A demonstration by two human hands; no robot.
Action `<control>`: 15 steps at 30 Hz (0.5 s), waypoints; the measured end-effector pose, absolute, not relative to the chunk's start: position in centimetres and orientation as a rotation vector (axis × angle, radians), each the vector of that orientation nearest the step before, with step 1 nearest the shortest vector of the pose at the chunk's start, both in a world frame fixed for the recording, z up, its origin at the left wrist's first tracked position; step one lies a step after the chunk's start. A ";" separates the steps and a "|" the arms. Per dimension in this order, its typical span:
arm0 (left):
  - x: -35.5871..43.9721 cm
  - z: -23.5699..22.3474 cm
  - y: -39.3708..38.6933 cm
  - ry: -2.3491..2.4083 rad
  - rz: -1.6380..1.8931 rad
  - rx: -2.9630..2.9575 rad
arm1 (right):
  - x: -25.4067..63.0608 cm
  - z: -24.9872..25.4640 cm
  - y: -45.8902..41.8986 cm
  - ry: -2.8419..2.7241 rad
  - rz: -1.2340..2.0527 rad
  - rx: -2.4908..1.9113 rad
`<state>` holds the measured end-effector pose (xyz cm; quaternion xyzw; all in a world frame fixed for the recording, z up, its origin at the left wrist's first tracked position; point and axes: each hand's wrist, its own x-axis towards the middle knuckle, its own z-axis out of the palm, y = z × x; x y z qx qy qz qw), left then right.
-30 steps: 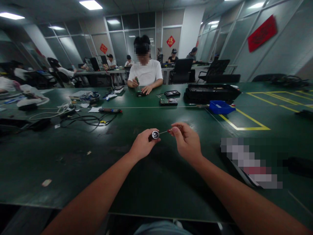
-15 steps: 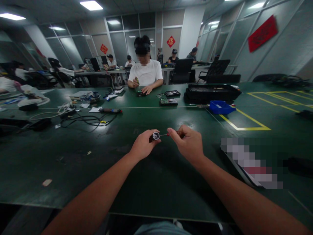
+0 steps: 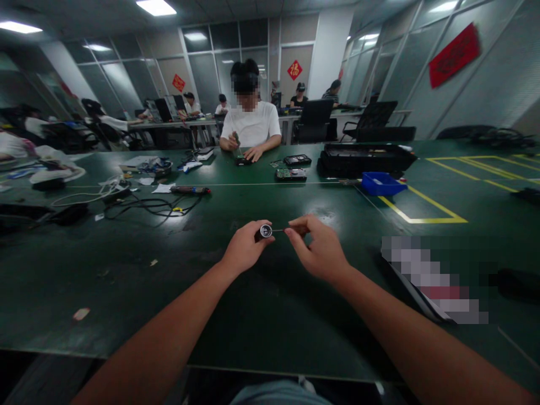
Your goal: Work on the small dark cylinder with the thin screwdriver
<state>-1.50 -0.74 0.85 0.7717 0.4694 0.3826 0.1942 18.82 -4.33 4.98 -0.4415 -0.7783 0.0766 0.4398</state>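
Observation:
My left hand [image 3: 243, 247] is wrapped around a short dark cylinder [image 3: 265, 231], whose silvery round end faces me. What shows inside that end is too small to make out. From the right, the thin metal shaft of a screwdriver [image 3: 279, 230] reaches the cylinder's rim. My right hand [image 3: 317, 247] pinches this screwdriver between thumb and fingers, and its handle is hidden behind them. Both hands are held above the green table [image 3: 270, 315], close together.
Across the table, a person in a white shirt [image 3: 252, 124] works on a small dark part. Nearby lie circuit-board drives [image 3: 291, 174], a black case [image 3: 367, 159] and a blue tray [image 3: 382, 184]. Cables [image 3: 156, 203] and an electric screwdriver [image 3: 189, 190] lie left; a blurred-out packet [image 3: 430, 281] right.
My right hand has shifted slightly left toward the cylinder, and its fingers have changed their hold on the screwdriver. The red part by the handle no longer shows. The cylinder has moved slightly left.

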 end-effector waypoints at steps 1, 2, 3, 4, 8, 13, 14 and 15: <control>-1.5 0.9 -0.7 1.326 1.071 2.166 | 18.8 5.0 -4.4 -1.966 0.194 -1.073; -1.5 0.9 -0.7 1.336 1.068 2.167 | 18.8 5.0 -4.4 -1.988 0.197 -1.064; -1.5 0.9 -0.7 1.341 1.064 2.168 | 18.9 5.1 -4.4 -1.998 0.203 -1.070; -1.5 0.8 -0.7 1.340 1.058 2.169 | 18.8 5.1 -4.5 -1.996 0.212 -1.092; -1.4 0.9 -0.8 1.326 1.029 2.173 | 18.8 5.1 -4.3 -1.972 0.205 -1.243; -1.3 1.1 -1.0 1.334 1.008 2.188 | 18.5 4.9 -4.1 -1.914 0.196 -1.311; -1.3 1.1 -1.0 1.337 1.005 2.188 | 18.5 5.0 -4.1 -1.913 0.200 -1.304; -1.4 1.0 -0.9 1.341 1.005 2.185 | 18.5 5.0 -4.2 -1.924 0.203 -1.286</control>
